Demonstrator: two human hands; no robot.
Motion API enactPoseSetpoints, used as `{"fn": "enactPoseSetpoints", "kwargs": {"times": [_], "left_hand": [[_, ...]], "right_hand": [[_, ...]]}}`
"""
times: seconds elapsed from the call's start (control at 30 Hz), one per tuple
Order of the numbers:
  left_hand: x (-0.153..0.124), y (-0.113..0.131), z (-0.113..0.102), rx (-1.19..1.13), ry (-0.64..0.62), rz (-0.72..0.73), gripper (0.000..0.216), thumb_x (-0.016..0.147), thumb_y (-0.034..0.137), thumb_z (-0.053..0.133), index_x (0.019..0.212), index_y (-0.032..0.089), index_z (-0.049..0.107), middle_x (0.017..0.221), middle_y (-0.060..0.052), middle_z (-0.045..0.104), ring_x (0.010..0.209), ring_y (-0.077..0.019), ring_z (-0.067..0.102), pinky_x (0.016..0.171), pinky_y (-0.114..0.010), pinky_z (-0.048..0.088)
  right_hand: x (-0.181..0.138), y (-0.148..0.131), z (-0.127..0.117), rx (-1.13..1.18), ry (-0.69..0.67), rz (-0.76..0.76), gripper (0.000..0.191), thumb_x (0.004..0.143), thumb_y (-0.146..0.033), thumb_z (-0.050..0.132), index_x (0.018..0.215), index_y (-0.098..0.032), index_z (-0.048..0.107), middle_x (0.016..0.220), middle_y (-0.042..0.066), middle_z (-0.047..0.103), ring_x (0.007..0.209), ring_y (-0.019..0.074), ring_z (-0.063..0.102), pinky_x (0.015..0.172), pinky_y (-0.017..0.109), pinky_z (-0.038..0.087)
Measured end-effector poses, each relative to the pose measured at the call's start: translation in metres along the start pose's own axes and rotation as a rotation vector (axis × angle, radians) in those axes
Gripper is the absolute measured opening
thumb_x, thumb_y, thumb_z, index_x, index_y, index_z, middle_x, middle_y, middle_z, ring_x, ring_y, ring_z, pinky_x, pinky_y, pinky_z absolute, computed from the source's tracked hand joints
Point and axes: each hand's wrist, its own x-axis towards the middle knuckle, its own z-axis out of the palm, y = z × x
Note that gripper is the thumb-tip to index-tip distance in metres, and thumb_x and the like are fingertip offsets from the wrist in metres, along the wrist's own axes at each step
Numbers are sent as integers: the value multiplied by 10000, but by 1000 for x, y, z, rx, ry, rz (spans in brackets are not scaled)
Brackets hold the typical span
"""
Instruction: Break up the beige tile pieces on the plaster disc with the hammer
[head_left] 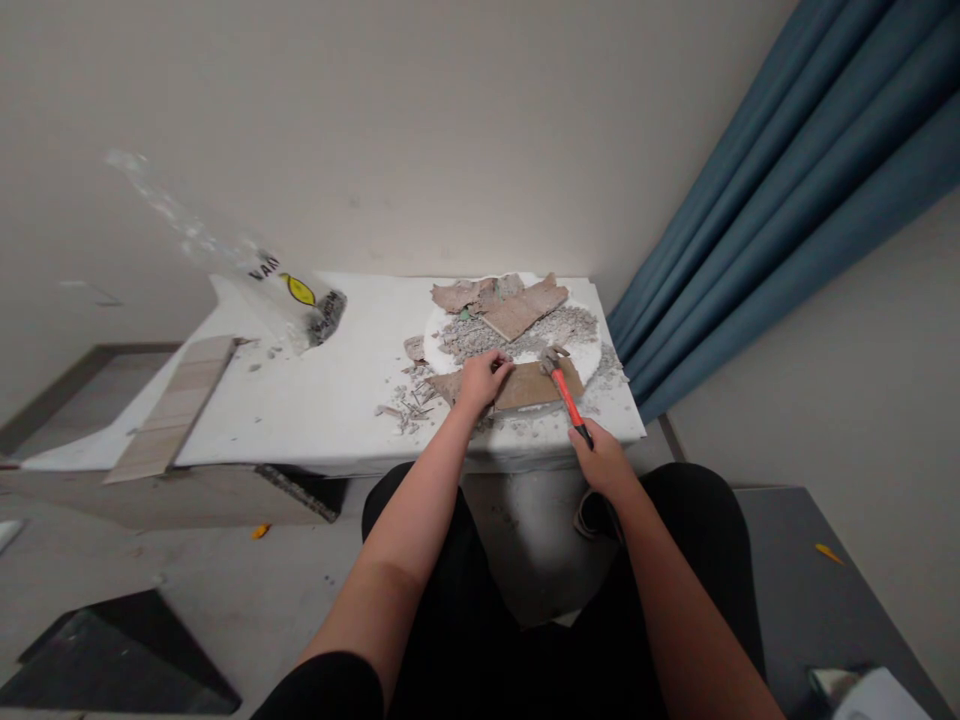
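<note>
My right hand (602,455) is wrapped round the black end of a hammer (568,396) with a red handle. The hammer's metal head is over a flat brown board piece (531,387) at the table's front edge. Just left of the hammer head, my left hand (484,378) is closed in a pinch above the same board; whatever is between its fingertips is too small to make out. Behind both hands lie a heap of grey crushed bits (480,338) and several broken brown slabs (527,305), on a round white sheet (598,350).
A white-covered table (300,400) stands against the wall. On its left are a clear plastic bag (281,300) with grey bits inside and a wood-look plank (176,405) overhanging the front edge. Loose rubble (412,400) lies left of the sheet. A blue curtain (750,180) hangs at right.
</note>
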Motion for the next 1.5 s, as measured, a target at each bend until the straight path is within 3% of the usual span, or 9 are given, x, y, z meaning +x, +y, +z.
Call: {"fn": "enactPoseSetpoints", "kwargs": {"times": [0.47,0.67,0.8,0.93,1.1,1.5], "left_hand": [[-1,1,0,-4,7,18,87,845,314,661,849,235,698,899,-39,758,876,-215,684,855,-335,505],[-4,3,3,-6,39,15,241,851,306,660,1078,229,637,907,-32,756,886,-201,692,907,-351,488],[-7,6,4,-22,59,0,359,847,280,664,1185,232,553,891,-18,755,879,-195,692,927,-364,474],[-8,7,6,-12,66,-8,389,842,264,659,1206,230,523,866,-11,747,849,-195,686,921,-366,462],[-8,7,7,-3,74,18,390,835,249,652,1202,218,522,864,-10,749,855,-200,680,958,-379,430],[-8,3,9,33,65,37,360,844,258,638,1179,220,512,843,-1,743,808,-193,673,895,-356,455]], "right_hand": [[1,-3,-2,-4,-9,10,239,929,-429,431,872,-237,562,761,26,610,778,228,574,695,305,398],[7,-40,-22,49,28,-89,261,937,-440,432,861,-229,565,747,23,603,744,211,568,667,293,391],[15,-58,-21,142,0,-124,300,949,-466,422,922,-218,588,709,15,588,698,203,563,631,287,388],[21,-59,-11,88,-75,-110,274,921,-433,439,882,-211,595,699,14,577,665,195,535,626,290,383],[19,-60,-10,39,-9,-142,292,944,-452,421,895,-220,591,753,30,611,728,209,564,657,288,390],[18,-60,-6,-53,-64,-120,254,952,-383,435,932,-209,620,820,73,656,846,244,604,733,301,410]]}}
